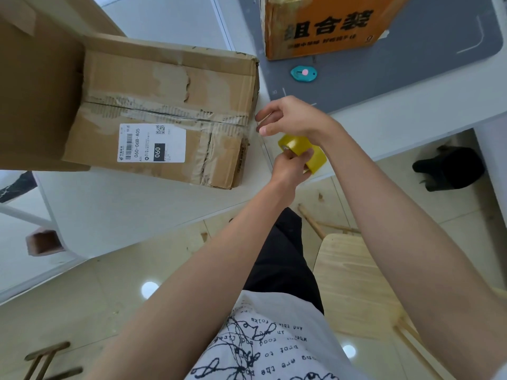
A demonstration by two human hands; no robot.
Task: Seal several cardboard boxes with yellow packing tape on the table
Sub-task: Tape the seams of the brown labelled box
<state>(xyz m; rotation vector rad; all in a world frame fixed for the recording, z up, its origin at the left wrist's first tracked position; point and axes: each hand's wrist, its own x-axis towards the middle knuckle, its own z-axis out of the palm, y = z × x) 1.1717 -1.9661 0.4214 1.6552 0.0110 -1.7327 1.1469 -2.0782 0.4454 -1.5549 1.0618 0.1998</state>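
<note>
I see the left hand (290,165) curled round the yellow tape roll (301,150), thumb over the roll's side, holding it just off the table's near edge; the right hand (288,119) sits above the roll, fingers bent, thumb and fingertips drawn together at the near right corner of the brown box — looks like a pinch on a clear strip of tape, but the strip is too faint for me to be sure; cannot tell what the right hand has, if anything.

Brown cardboard box (164,111) lies on the white table (123,209) toward its left side, top flaps closed, old torn tape along the middle seam, a white shipping label (152,143) on the near half; a larger brown cardboard panel (35,86) overlaps its left end.

Orange box (323,26) with black print stands at the far edge on a grey mat (411,69); a teal cutter (304,73) with a pink button lies on the mat just in front of it — well apart from both hands.

Below the table: a pale wooden stool (354,283) at right, a dark object (450,168) on the floor.
</note>
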